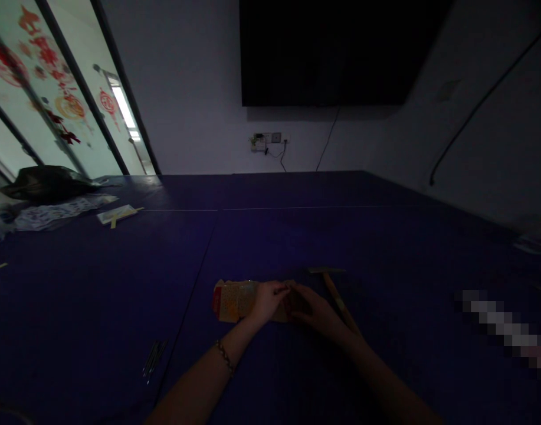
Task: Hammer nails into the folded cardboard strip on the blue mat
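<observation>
A flat cardboard piece point(236, 300) with a red left end and a yellow-orange printed part lies on the dark blue surface. My left hand point(266, 302) rests over its middle, fingers drawn together in a pinch; what is in them is too dark to make out. At the cardboard's right end, my right hand point(317, 313) curls inward, its fingertips close to those of my left. Whatever it holds is hidden in shadow. Just beyond my right hand lies a hammer point(334, 291) with a wooden handle, its metal head pointing away from me.
Several long thin metal nails point(153, 359) lie at the lower left. Farther left are a white card with yellowish strips point(117, 214), plastic-wrapped items point(58, 211) and a black bag point(49, 182). A wall with sockets point(270, 140) and a large screen point(332, 53) stands behind.
</observation>
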{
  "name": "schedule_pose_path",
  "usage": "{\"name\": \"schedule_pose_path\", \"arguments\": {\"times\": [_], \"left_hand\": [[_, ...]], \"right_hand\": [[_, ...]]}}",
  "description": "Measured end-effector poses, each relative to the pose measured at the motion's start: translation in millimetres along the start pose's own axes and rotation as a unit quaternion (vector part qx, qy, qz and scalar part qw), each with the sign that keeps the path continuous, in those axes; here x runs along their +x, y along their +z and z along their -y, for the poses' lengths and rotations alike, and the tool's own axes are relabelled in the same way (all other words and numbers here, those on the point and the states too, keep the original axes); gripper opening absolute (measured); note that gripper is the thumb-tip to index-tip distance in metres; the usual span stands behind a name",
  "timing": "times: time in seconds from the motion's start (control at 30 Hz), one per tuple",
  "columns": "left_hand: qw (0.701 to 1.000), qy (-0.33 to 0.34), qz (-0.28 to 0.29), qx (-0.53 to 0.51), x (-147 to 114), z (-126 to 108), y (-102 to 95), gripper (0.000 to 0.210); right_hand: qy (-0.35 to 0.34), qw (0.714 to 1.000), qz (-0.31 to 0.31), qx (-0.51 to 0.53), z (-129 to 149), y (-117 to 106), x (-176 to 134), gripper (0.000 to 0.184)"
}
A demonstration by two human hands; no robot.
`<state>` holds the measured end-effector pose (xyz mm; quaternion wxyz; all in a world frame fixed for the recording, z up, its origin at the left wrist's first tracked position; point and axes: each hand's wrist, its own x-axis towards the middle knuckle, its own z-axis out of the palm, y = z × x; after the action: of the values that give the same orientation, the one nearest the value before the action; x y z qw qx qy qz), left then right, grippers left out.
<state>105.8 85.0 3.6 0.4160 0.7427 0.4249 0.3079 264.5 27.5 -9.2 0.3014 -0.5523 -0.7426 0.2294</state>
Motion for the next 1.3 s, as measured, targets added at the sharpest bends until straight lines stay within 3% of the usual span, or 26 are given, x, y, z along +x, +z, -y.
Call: {"name": "schedule_pose_path", "arguments": {"times": [0.43,1.3], "left_hand": [[0.999,-0.047,0.003,0.019,17.0,3.1,-0.9,0.025],[0.981,0.027,0.006,0.19,3.3,-5.2,6.7,0.023]], "right_hand": [[0.04,0.999,-0.01,0.006,-1.1,1.4,2.6,0.063],[0.035,0.999,-0.021,0.012,-2.6,4.3,1.1,0.064]]}}
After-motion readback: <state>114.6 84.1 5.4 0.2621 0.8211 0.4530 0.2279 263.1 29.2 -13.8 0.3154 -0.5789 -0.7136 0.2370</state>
